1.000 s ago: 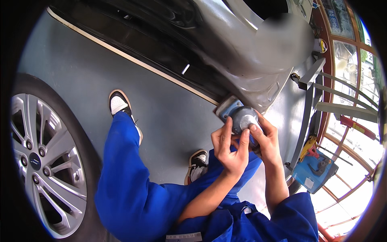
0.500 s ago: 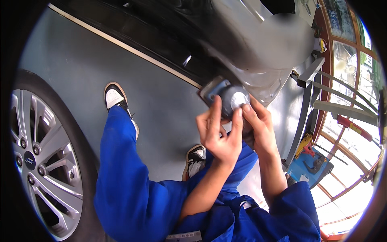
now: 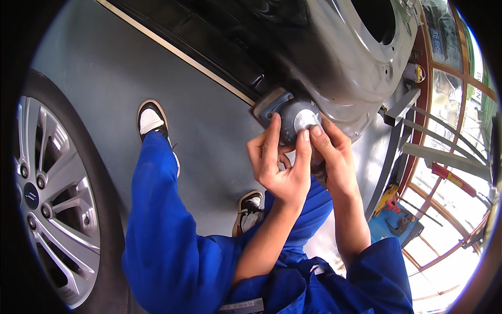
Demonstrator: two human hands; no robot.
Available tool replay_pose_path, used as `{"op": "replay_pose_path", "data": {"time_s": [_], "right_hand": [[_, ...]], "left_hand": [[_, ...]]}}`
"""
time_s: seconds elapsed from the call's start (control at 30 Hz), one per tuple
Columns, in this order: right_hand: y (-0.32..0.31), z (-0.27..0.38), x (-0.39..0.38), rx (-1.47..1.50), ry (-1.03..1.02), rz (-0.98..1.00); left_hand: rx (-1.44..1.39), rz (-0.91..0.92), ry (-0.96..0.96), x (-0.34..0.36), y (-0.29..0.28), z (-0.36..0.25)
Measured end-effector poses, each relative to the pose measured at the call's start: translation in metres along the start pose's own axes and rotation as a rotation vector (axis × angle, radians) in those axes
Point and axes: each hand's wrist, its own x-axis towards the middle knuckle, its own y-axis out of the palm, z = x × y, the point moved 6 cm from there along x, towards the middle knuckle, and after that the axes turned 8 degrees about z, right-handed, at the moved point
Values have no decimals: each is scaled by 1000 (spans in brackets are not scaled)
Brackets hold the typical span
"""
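Note:
Between my hands is a dark grey, round-headed power tool (image 3: 286, 118), with a boxy grey-blue part on its left. A smaller pale silvery disc (image 3: 305, 120) lies on the face of the round head. My left hand (image 3: 282, 165) is closed against the head's lower left side, its thumb tip at the disc's lower edge and one finger stretched along the rim. From the right, my right hand (image 3: 337, 154) grips the tool, its thumb beside the left one on the disc's edge. The fingers behind the tool are hidden.
A glossy dark grey car body panel (image 3: 334, 68) rises just beyond the tool. At the left stands a wheel with a silver rim (image 3: 63, 204). To the right are a grey metal stand (image 3: 402, 107) and a blue tray (image 3: 387, 222) with tools. My shoes (image 3: 151, 121) rest on the grey floor.
The view has shifted slightly, showing more of the car panel's opening. Both hands and the tool sit a little further left. Both thumbs stay at the disc's lower edge.

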Motion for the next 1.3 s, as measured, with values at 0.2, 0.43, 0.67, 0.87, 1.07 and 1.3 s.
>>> {"op": "replay_pose_path", "data": {"time_s": [0.2, 0.43, 0.67, 0.87, 1.07, 1.3], "right_hand": [[-22, -12, -21, 11, 73, -8], [21, 4, 14, 20, -7, 30], [-2, -6, -9, -8, 16, 7], [20, 12, 13, 38, 39, 24], [26, 18, 18, -16, 50, 79], [15, 15, 8, -41, 12, 20]], "left_hand": [[80, 32, 25, -25, 5, -2], [68, -95, -37, 18, -14, -6], [136, -22, 51, -9, -6, -1], [49, -67, 57, 22, -9, -5], [7, -124, 23, 23, -12, -7], [38, -71, 37, 10, -7, -7]]}}
